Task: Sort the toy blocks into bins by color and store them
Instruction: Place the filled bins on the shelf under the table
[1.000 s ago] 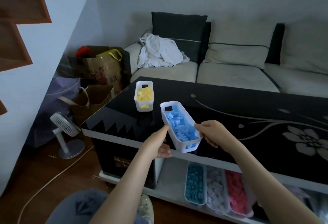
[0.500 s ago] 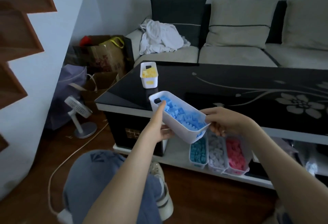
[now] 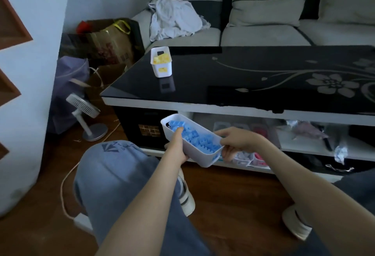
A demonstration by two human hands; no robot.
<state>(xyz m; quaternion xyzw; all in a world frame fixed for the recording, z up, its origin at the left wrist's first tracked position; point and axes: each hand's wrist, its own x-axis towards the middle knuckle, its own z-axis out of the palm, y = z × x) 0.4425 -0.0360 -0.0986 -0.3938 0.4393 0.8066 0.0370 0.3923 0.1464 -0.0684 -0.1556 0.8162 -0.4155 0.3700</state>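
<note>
Blue bin [image 3: 199, 159] hangs just below counter [image 3: 233, 77] edge; your left hand [image 3: 178, 147] and right hand [image 3: 238, 142] each have a grip pinching its wall. Hold it level, slide it onto shelf [image 3: 300, 146] under counter.

head camera looks steeply down, close over the coffee table [image 3: 243, 73].

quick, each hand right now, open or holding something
Left hand: grips the side of the bin, thumb over the rim.
Right hand: grips the bin's near end.
</note>
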